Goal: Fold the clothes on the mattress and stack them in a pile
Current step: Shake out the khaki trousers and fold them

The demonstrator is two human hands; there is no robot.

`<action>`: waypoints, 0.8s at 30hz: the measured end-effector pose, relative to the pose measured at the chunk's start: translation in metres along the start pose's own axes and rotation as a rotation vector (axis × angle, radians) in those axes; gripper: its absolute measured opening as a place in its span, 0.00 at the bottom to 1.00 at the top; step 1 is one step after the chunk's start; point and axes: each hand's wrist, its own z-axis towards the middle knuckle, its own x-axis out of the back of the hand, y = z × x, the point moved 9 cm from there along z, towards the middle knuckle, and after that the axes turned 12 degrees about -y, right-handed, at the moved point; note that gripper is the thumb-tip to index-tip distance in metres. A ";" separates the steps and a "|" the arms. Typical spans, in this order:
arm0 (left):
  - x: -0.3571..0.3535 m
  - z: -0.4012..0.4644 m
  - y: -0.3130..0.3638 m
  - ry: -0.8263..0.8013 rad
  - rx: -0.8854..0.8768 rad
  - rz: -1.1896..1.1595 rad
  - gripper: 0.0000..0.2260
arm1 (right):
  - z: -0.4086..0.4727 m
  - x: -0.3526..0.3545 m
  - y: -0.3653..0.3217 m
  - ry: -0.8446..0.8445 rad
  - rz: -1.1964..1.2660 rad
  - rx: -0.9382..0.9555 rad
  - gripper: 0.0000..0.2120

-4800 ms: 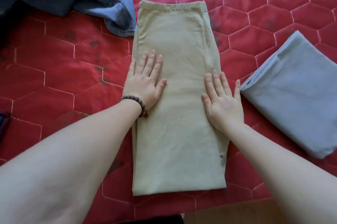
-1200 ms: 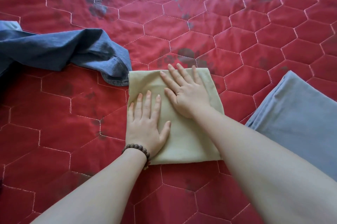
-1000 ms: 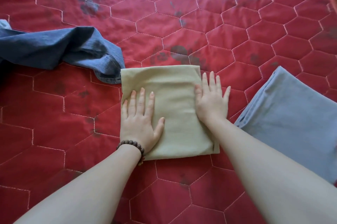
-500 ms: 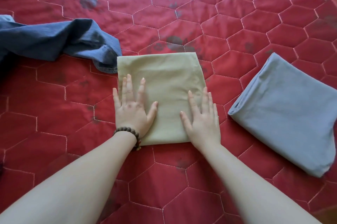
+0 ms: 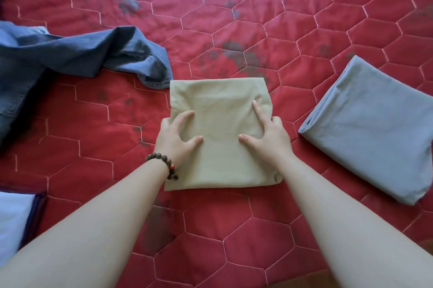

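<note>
A folded beige garment is laid flat near the middle of the red quilted mattress. Its longer axis is run from the near edge to the far edge, roughly straight away from the camera; the outline is a slightly tall rectangle, narrower at the far end. The cloth is plain, matte, lightly creased between the hands. No label, brand or writing can be read on it.

The garment is gripped at both side edges: the left hand is curled round the left edge, thumb on top, and the right hand is curled round the right edge, index finger laid straight on top. A beaded bracelet is worn on the left wrist.

A folded grey garment is set to the right, apart. Crumpled blue denim is spread at the left, its hem just beside the beige far-left corner.
</note>
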 end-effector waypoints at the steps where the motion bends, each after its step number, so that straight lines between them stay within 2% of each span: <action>1: -0.001 -0.007 0.002 -0.017 -0.015 0.013 0.28 | -0.006 -0.003 0.001 -0.042 0.011 -0.019 0.44; 3: -0.002 -0.021 0.008 -0.024 -0.030 0.035 0.29 | -0.023 -0.008 0.000 -0.083 0.034 -0.044 0.44; 5: -0.002 -0.032 0.020 -0.025 -0.049 0.064 0.29 | -0.044 -0.003 -0.002 -0.035 0.039 -0.044 0.41; 9: -0.008 -0.037 0.081 -0.050 -0.161 0.046 0.28 | -0.091 0.045 0.009 0.185 0.137 -0.037 0.38; 12: -0.032 -0.029 0.153 -0.130 -0.276 0.025 0.28 | -0.127 0.101 0.034 0.375 0.169 -0.074 0.37; 15: -0.072 -0.018 0.220 -0.226 -0.395 0.052 0.27 | -0.152 0.154 0.070 0.491 0.178 -0.129 0.37; 19: -0.131 -0.001 0.281 -0.339 -0.482 0.132 0.27 | -0.165 0.202 0.125 0.550 0.144 -0.229 0.36; 24: -0.180 0.030 0.327 -0.350 -0.547 0.156 0.27 | -0.152 0.233 0.183 0.590 0.225 -0.266 0.37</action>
